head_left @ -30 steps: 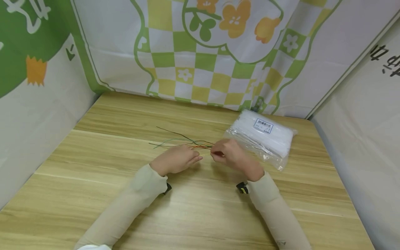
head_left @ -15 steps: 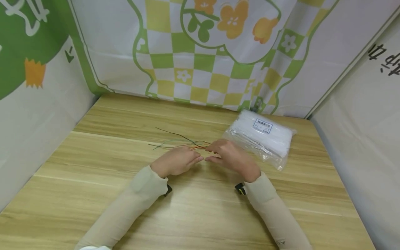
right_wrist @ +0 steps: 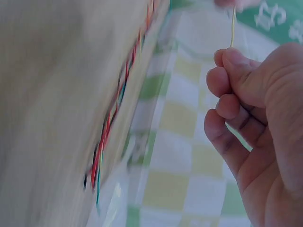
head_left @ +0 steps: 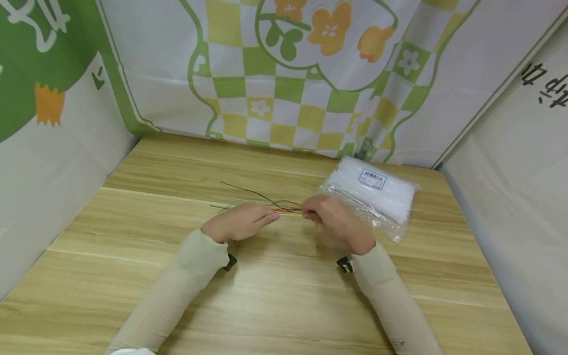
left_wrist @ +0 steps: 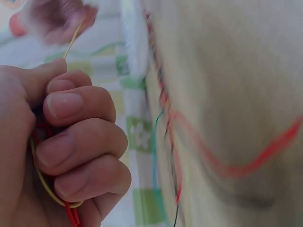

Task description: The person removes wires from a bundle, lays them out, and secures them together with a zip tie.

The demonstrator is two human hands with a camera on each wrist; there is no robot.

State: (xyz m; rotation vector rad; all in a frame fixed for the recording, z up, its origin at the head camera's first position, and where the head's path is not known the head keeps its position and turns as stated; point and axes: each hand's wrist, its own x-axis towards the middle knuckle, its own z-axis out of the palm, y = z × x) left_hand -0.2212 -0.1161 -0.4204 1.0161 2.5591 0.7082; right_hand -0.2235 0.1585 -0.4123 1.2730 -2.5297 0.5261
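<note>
Thin coloured wires point(head_left: 284, 209), red, green, black and yellow, lie as a loose bundle across the table between my hands. In the left wrist view my left hand point(left_wrist: 80, 127) has its fingers curled round red wires point(left_wrist: 72, 215) and a yellow wire point(left_wrist: 71, 42), which comes out between thumb and forefinger. My right hand point(right_wrist: 246, 109) pinches the far end of that yellow wire between thumb and forefinger. The stretch between the two hands is drawn straight. Twisted red, black and green wires point(right_wrist: 111, 116) show on the table in the right wrist view.
A clear plastic bag point(head_left: 372, 190) of white strips, with a barcode label, lies at the back right, just beyond my right hand. The wooden table point(head_left: 284, 296) meets a patterned curtain point(head_left: 293, 98) at the back. White cloth hangs at both sides.
Half a second ago my hands were close together with the right fingers spread. Now the left hand has shifted left, the right hand slightly right, and the right fingers pinch the yellow wire.
</note>
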